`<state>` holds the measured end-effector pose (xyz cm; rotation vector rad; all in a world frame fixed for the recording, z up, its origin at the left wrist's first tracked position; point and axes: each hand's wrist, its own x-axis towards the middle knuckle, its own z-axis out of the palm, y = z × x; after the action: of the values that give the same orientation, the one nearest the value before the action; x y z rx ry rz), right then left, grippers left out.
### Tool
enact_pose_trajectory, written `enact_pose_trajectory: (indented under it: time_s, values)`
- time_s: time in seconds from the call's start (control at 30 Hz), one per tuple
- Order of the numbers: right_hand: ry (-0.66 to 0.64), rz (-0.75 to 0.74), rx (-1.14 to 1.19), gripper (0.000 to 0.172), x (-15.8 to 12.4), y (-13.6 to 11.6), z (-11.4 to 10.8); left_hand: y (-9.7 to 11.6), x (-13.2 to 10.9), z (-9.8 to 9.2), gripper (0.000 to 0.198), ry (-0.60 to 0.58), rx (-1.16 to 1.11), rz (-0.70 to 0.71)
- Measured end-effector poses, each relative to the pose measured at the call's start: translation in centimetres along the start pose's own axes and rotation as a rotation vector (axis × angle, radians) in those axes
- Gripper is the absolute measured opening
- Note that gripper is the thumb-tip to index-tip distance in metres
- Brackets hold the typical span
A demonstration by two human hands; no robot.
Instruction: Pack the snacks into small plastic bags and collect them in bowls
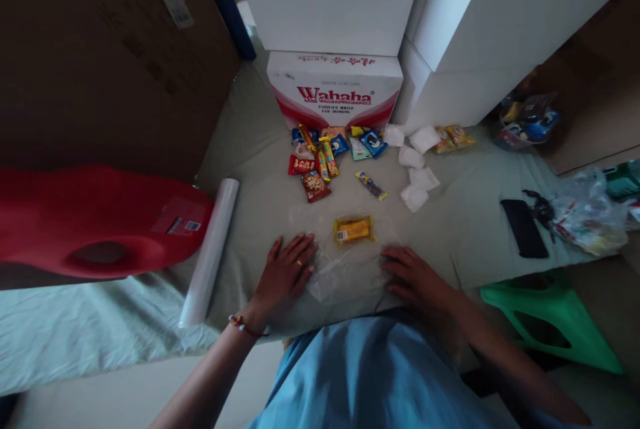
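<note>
My left hand [287, 270] lies flat with fingers stretched out on the left edge of a clear plastic sheet [345, 269] spread over the grey cloth. My right hand [415, 277] rests flat on the sheet's right edge, fingers extended. On the sheet, between and just beyond both hands, sits a yellow snack packet [353, 229]. Neither hand holds anything.
A pile of small snack packets [330, 152] lies before a Wahaha carton [335, 89]. White wrapped pieces [417, 175] sit right of it. A roll of clear film [210, 249] lies left, beside a red plastic stool [95, 222]. A black phone [524, 227] and green stool [550, 315] are right.
</note>
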<state>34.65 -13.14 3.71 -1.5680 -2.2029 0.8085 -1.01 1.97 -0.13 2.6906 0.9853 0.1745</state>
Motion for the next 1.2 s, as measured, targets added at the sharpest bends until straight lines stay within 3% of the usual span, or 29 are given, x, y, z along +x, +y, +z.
enact_pose_trajectory:
  time_s: [0.1,0.2,0.3,0.37,0.5,0.7,0.83,0.93,1.03,1.13,1.2]
  values:
    - [0.091,0.048,0.035,0.040,1.4,-0.1,-0.5,0.2,0.1,-0.1,0.049,0.005,0.008,-0.003]
    - [0.164,0.121,-0.084,0.044,5.2,-0.7,-1.5,0.5,0.1,0.0,0.049,0.011,0.024,-0.007]
    - [0.106,0.115,-0.233,0.059,9.5,-1.6,-2.2,0.6,0.0,0.1,0.051,0.028,0.037,-0.001]
    - [0.027,0.111,-0.307,0.057,11.5,-2.1,-2.5,0.6,-0.1,0.3,0.053,0.044,0.038,-0.008]
    - [-0.003,0.122,-0.359,0.044,12.7,-2.8,-3.3,0.5,-0.4,0.5,0.056,0.058,0.025,-0.033]
    - [-0.075,0.067,-0.329,0.050,13.0,-3.3,-2.3,0.7,-0.2,0.4,0.053,0.052,0.003,-0.050]
    - [-0.005,0.070,-0.229,0.058,11.0,-2.3,-1.3,0.1,-0.7,0.4,0.053,0.063,-0.006,-0.013]
    - [0.069,0.036,-0.092,0.060,6.6,-0.7,-1.3,-0.7,-1.8,0.3,0.052,0.054,-0.041,0.095]
    - [0.019,-0.038,-0.019,0.061,2.0,1.0,-0.6,-1.3,-2.8,0.1,0.057,0.010,-0.133,0.226]
    - [0.109,-0.059,-0.035,0.034,0.0,2.0,0.9,-1.5,-2.8,0.1,0.055,0.017,-0.198,0.235]
    - [0.189,-0.065,-0.032,0.021,0.3,2.1,1.4,-1.4,-2.4,0.2,0.041,0.077,-0.202,0.191]
